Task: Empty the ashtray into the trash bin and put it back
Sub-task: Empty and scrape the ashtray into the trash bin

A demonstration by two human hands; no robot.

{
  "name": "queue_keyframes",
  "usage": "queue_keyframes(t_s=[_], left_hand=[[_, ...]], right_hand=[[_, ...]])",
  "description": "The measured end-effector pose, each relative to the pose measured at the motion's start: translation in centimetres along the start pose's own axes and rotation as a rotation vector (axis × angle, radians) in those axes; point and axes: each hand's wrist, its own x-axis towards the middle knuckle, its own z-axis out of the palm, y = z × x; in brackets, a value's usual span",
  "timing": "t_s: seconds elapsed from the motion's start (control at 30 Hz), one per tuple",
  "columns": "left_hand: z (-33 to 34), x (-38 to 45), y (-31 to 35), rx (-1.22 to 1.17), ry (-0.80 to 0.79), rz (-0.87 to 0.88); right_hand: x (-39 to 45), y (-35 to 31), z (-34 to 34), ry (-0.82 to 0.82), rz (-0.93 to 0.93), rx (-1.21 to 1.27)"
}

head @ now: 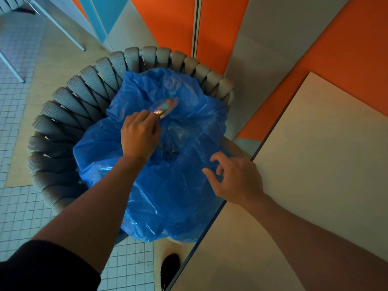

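While the left hand (139, 137) pinches the near rim of the ashtray (164, 106), fingers closed on it, the dish sits tilted over the middle of the bin.

Item, ashtray: small, clear and glassy, its hollow hard to read; whether anything remains in it cannot be told.

Item, right hand (237, 178): fingers loosely curled and apart, gripping nothing, resting at the right edge of the blue bag (168, 196).

Item, blue bag: crumpled liner filling the trash bin (235, 144), whose pale rim shows only at the right; a dark speckle of ash (170, 150) lies in its hollow, just right of the left wrist.

Item, woven chair (63, 122): curves round the bag's far and left sides.

Item, table (315, 164): pale top, right of the bin.

Handling note: the tipping looks mostly done. Keep the dish low over the hollow, turn it fully over, tap gently, and have the right hand hold the liner open and steady so ash stays inside.
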Motion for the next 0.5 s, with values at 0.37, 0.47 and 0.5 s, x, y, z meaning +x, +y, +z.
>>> queue_keyframes(t_s=[0.37, 0.47, 0.5], left_hand=[[0.0, -2.1, -0.2, 0.028, -0.337, 0.109], [0.1, -1.9, 0.1, 0.035, -0.293, 0.116], [0.2, -1.8, 0.1, 0.044, -0.264, 0.112]], right_hand=[[0.1, -0.1, -0.1, -0.002, 0.006, 0.009], [0.1, -0.2, -0.1, -0.01, 0.009, 0.01], [0.1, -0.1, -0.1, -0.008, 0.008, 0.01]])
